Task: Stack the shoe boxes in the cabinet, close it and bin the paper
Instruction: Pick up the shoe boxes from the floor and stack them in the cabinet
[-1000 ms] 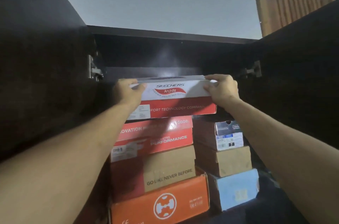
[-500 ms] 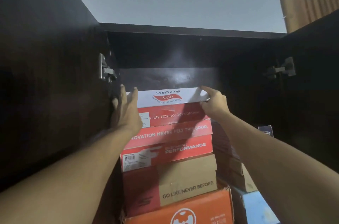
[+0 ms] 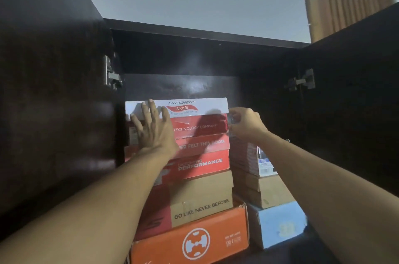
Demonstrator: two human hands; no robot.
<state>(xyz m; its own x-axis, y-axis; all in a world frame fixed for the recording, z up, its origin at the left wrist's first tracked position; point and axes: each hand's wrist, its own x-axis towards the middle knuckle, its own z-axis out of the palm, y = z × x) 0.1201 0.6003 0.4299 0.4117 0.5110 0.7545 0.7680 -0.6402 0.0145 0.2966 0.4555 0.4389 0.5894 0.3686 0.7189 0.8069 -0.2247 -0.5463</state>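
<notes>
Nearly stacked: top box seated on the left pile

Up at the top of the left-hand pile sits the white-and-red shoe box [image 3: 194, 115], inside the open dark cabinet [image 3: 194, 56], with a gap between its lid and the cabinet roof. The left hand [image 3: 154, 128] lies flat against the box's front face, fingers spread, gripping nothing; it looks to be pressing the box back into line. The right hand [image 3: 245, 122] is beside the box's right end with its fingers curled loosely; whether it touches the cardboard or holds anything I cannot tell (that part is blurred).

As to handling, I judge the box light and fairly stiff: printed cardboard with a loose-fitting lid that could lift or skew if pulled by the lid alone. Its glossy faces may slide on the box beneath, which helps in nudging but means a hard shove could push it askew. The sound hold is at the two short ends, palms in, low enough to catch the base and not only the lid.

Counting what shows: the left pile has four boxes, from the top the white-and-red one, a red box [image 3: 200, 159], a brown-and-red box [image 3: 201, 198] and an orange box [image 3: 194, 240]. The right pile [image 3: 265, 190] is lower and shows three: a dark box with a barcode label, a plain brown one, a light blue one. That makes seven boxes in view. Two doors stand open, one each side, each with one metal hinge visible. No paper or bin is in view.
</notes>
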